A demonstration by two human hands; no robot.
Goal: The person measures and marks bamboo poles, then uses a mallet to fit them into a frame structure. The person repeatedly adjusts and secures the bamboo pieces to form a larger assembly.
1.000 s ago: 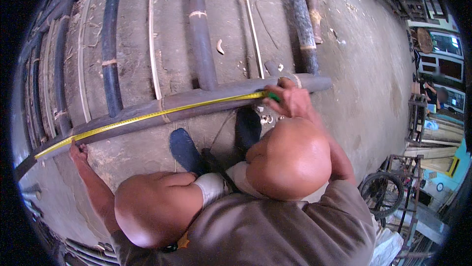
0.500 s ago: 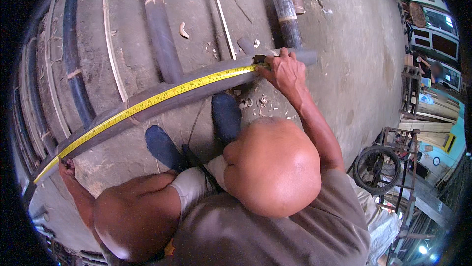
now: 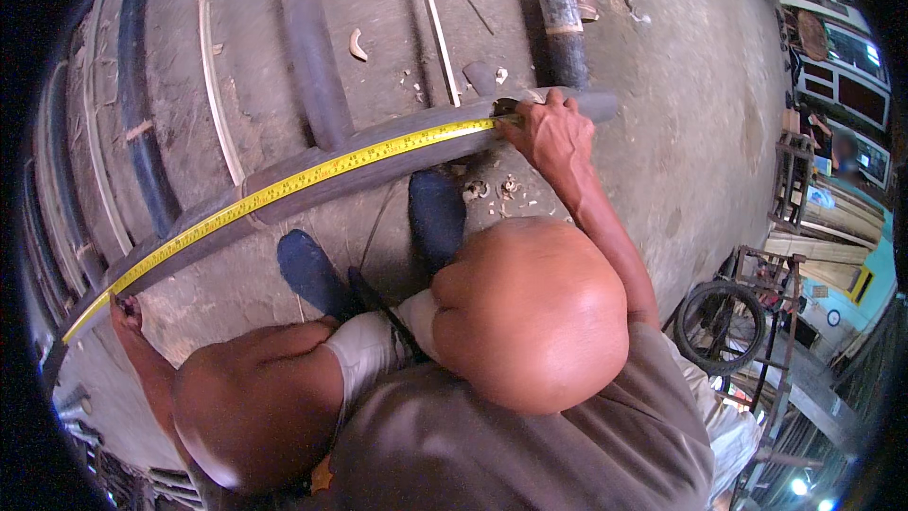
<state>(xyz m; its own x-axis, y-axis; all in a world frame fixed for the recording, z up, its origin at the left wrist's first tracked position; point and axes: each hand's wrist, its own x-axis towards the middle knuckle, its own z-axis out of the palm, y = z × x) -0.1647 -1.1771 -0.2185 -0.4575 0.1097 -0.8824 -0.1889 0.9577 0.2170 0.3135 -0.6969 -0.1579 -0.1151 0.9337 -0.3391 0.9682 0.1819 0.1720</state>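
Yellow tape measure (image 3: 312, 173) lies stretched along a long dark bamboo pole (image 3: 378, 166) on the concrete floor (image 3: 681, 114). I read its long axis running from lower left to upper right, bowed by the lens. Right hand (image 3: 547, 133) closed, pinning the tape's upper-right end against the pole. Left hand (image 3: 125, 312) pinches the lower-left end. More dark poles (image 3: 307, 38) lie beyond, roughly crosswise. Blue shoes (image 3: 435, 213) just beneath the pole.

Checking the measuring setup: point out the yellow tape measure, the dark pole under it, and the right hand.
yellow tape measure (image 3: 312, 173), head view, mid-length of the tape.
dark pole (image 3: 378, 173), head view, its side below the tape.
right hand (image 3: 549, 138), head view, back of the hand.
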